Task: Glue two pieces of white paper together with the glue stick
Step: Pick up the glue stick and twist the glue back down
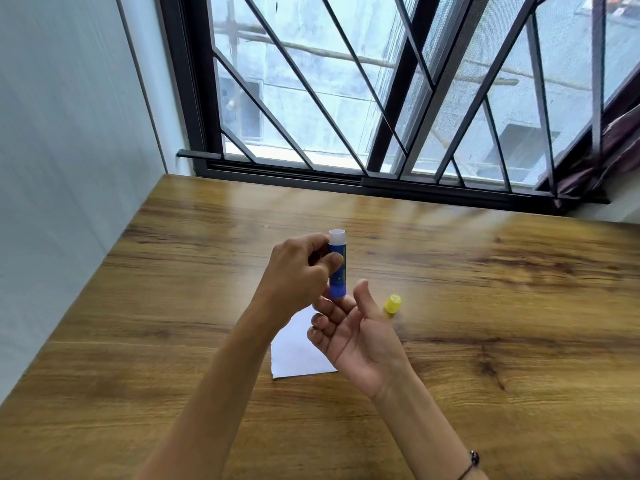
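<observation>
My left hand (299, 271) grips a blue glue stick (337, 271) upright above the table, its white uncapped top pointing up. Just below it, my right hand (349, 334) is palm up with fingers apart, and its fingertips touch the base of the stick. The yellow cap (393, 304) lies on the wooden table (485, 306) to the right of my right thumb. White paper (294, 355) lies flat on the table under my hands, partly hidden by them; I cannot tell whether it is one sheet or two.
A white wall runs along the table's left edge. A barred window with a dark frame (346, 174) stands behind the far edge. A dark cloth (609, 157) hangs at the far right corner.
</observation>
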